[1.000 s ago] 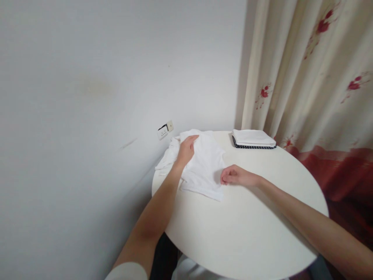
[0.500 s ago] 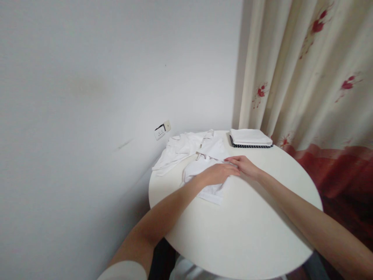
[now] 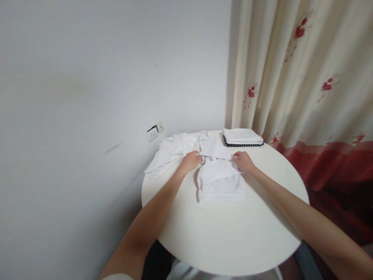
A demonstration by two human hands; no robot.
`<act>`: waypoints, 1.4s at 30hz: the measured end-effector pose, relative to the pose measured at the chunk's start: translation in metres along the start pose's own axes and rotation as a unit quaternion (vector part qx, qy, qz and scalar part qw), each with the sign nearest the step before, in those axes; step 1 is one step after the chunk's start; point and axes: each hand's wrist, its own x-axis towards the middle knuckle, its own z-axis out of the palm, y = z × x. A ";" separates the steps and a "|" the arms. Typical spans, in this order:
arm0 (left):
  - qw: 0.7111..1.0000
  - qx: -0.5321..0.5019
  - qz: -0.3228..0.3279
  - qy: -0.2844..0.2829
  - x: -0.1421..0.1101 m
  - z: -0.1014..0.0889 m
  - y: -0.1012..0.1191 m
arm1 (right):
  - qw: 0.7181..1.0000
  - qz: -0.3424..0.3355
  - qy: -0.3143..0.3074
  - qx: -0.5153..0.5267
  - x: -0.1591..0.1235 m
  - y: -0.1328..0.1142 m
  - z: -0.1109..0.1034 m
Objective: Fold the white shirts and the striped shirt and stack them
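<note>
A white garment point(image 3: 219, 179) lies partly folded on the round white table point(image 3: 227, 237), its near part doubled over toward me. My left hand point(image 3: 190, 160) pinches the fold line at its left side. At the right end of the same fold my right hand point(image 3: 242, 160) is closed on the cloth. Beyond the hands a flat white panel of the garment point(image 3: 214, 148) stretches toward the far edge. A second crumpled white piece of cloth point(image 3: 169, 152) lies to the left, just beside my left hand.
A stack of folded white cloth on a dark dotted piece point(image 3: 242, 138) sits at the table's far edge. The wall carries a socket point(image 3: 154, 131) on the left. A cream curtain with red flowers point(image 3: 303, 77) hangs to the right.
Both hands left the garment's near right side and moved to its fold line, one at each end. The lower part now lies squared toward me. The view shifted right.
</note>
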 end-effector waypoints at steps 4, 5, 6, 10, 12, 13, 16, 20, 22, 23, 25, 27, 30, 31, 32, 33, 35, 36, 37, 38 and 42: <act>0.997 -0.012 -0.042 -0.059 0.006 0.011 -0.013 | 0.998 -0.010 -0.027 -0.050 -0.004 0.002 0.005; 0.996 -0.019 -0.047 -0.078 0.007 0.013 -0.015 | 0.998 -0.013 -0.036 -0.059 -0.005 0.002 0.006; 0.994 -0.026 -0.050 -0.096 0.008 0.014 -0.016 | 0.997 -0.015 -0.042 -0.065 -0.006 0.002 0.006; 0.990 -0.036 -0.047 -0.127 0.012 0.017 -0.023 | 0.994 -0.014 -0.051 -0.095 -0.006 0.002 0.005; 0.993 -0.029 -0.040 -0.109 0.014 0.020 -0.027 | 0.990 -0.002 -0.068 -0.121 -0.006 0.002 0.002; 0.994 -0.025 -0.033 -0.097 0.014 0.021 -0.029 | 0.988 0.006 -0.080 -0.131 -0.006 0.002 0.001; 0.997 -0.022 -0.002 -0.074 0.015 0.029 -0.031 | 0.985 0.019 -0.101 -0.139 -0.005 0.002 0.000; 0.997 -0.032 0.028 -0.063 0.015 0.041 -0.030 | 0.986 0.015 -0.101 -0.132 -0.005 0.003 0.001; 0.998 -0.039 0.030 -0.045 0.016 0.046 -0.029 | 0.987 0.009 -0.098 -0.126 -0.006 0.004 0.002; 0.998 -0.044 0.031 -0.036 0.017 0.048 -0.029 | 0.988 0.005 -0.095 -0.121 -0.005 0.005 0.003; 0.998 -0.058 0.031 -0.016 0.020 0.048 -0.030 | 0.990 -0.002 -0.086 -0.109 -0.004 0.007 0.003; 0.997 -0.075 0.027 0.013 0.023 0.046 -0.032 | 0.993 -0.006 -0.074 -0.095 0.000 0.010 0.001; 0.992 -0.104 0.008 0.075 0.029 0.036 -0.038 | 0.997 -0.002 -0.040 -0.073 0.009 0.015 -0.007; 0.989 -0.115 -0.001 0.095 0.031 0.032 -0.041 | 0.998 0.002 -0.022 -0.065 0.012 0.017 -0.010; 0.985 -0.127 -0.009 0.114 0.033 0.027 -0.043 | 0.998 0.007 -0.003 -0.059 0.015 0.020 -0.014; 0.981 -0.142 -0.018 0.132 0.035 0.022 -0.046 | 0.998 0.012 0.016 -0.052 0.018 0.022 -0.017; 0.969 -0.177 -0.037 0.166 0.039 0.012 -0.051 | 0.998 0.025 0.054 -0.038 0.024 0.028 -0.024; 0.962 -0.197 -0.045 0.182 0.040 0.007 -0.053 | 0.997 0.031 0.071 -0.031 0.027 0.032 -0.027; 0.955 -0.216 -0.052 0.198 0.041 0.002 -0.056 | 0.995 0.036 0.086 -0.023 0.030 0.036 -0.030; 0.947 -0.234 -0.058 0.212 0.042 -0.004 -0.057 | 0.994 0.042 0.103 -0.013 0.033 0.041 -0.032; 0.916 -0.290 -0.074 0.267 0.042 -0.022 -0.065 | 0.983 0.057 0.168 0.036 0.045 0.065 -0.042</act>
